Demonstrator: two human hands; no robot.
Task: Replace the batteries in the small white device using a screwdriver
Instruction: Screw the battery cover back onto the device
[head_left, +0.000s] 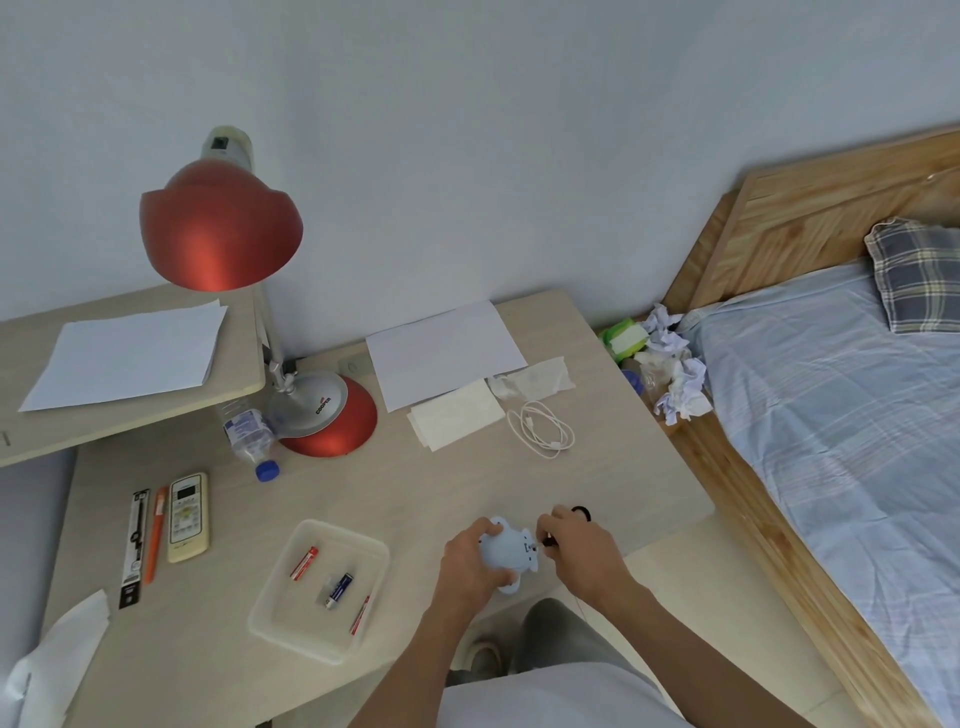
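Observation:
My left hand (470, 564) grips the small white device (506, 553) above the desk's front edge. My right hand (582, 556) pinches a thin screwdriver (545, 544) whose tip meets the device's right side; its black handle end (581, 512) shows behind my fingers. To the left, a clear plastic tray (270, 618) holds a red battery (304, 562), a blue battery (338, 590) and another red battery (359, 614).
A red desk lamp (223, 228) stands at the back left, a water bottle (249, 434) beside its base. A remote (188, 517), orange pen (155, 535) and black package (135, 545) lie left. Paper sheets (441, 351) and a white cable (543, 428) lie behind. A bed (831, 415) is on the right.

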